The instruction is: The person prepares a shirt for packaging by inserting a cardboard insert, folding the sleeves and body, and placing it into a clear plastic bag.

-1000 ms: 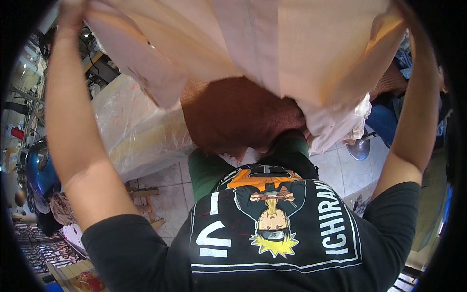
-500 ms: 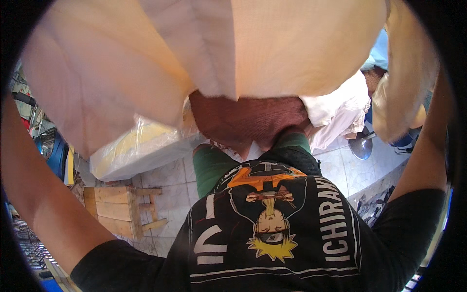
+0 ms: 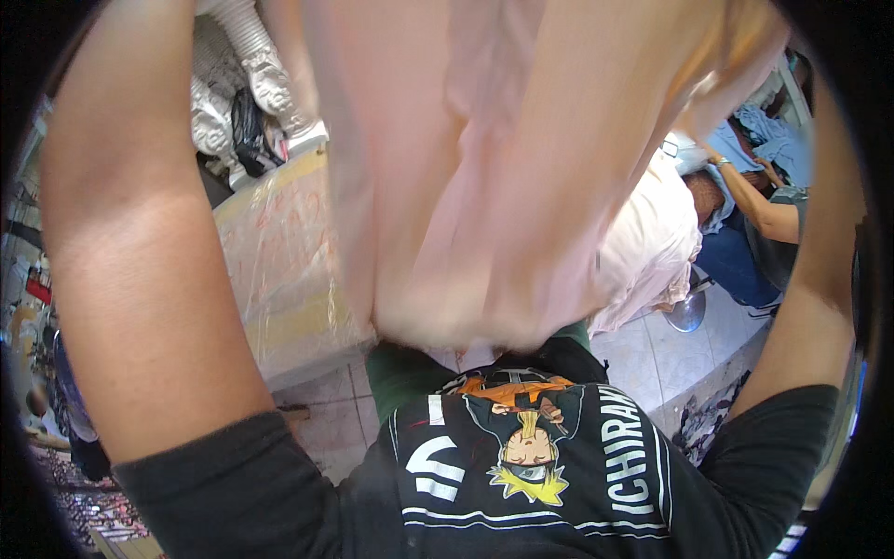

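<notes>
A large pale pink and peach cloth [image 3: 447, 205] hangs in folds in front of my chest, partly blurred by motion. Its lower edge reaches down near my shorts [image 3: 410, 373]. Both my arms are raised at the sides of the cloth. My left forearm [image 3: 130, 140] runs out past the upper edge, and my right forearm [image 3: 824, 261] rises along the right rim. Neither hand shows, so their hold on the cloth is hidden.
To the left stands a plastic-wrapped bundle [image 3: 289, 270], with white ornate posts [image 3: 265, 79] and a black bag [image 3: 251, 135] behind. White and pale pink cloths [image 3: 652, 233] lie in a pile at right. Beyond, another person's arm [image 3: 754, 200] reaches toward blue fabric [image 3: 778, 140].
The cloth has drawn in from a wide spread to a narrower hang and dropped lower. My left arm has swung inward and up. Another person at right has come into view.
</notes>
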Demonstrator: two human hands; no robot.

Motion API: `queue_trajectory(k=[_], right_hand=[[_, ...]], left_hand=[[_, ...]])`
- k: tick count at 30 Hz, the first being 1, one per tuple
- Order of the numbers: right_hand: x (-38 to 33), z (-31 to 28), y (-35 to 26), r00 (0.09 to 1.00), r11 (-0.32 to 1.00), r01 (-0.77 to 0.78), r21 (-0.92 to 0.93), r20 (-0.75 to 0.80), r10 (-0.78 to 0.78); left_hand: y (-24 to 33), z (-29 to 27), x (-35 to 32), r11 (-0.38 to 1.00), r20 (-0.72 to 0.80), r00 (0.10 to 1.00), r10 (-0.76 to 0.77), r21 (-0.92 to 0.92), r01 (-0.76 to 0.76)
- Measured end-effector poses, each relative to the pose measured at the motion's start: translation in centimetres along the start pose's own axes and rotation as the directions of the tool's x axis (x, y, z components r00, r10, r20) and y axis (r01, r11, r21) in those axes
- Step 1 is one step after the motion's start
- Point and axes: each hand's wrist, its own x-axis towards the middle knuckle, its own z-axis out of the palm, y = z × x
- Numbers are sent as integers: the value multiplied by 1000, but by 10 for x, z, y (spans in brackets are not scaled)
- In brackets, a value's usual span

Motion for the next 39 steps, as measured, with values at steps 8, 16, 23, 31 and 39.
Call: queue_trajectory(k=[8,16,23,31,39], right_hand=[[-8,-69,-79,980,995,104,-7,-171,-104],[-47,15,-234,978,869,195,454,-23,-207],[-125,172,-357,905,539,-61,840,275,-326],[-133,213,-457,715,224,-304,926,377,-589],[-122,221,-489,685,-100,-200,975,67,-725]], left_hand=[[-49,48,-13,962,-53,985,-163,-229,147],[-150,27,-107,877,1,900,-436,-223,425],[-255,22,-277,570,261,565,-782,-64,819],[-334,-62,-338,448,150,453,-879,-67,892],[-392,-160,-314,413,12,418,-908,-133,901]])
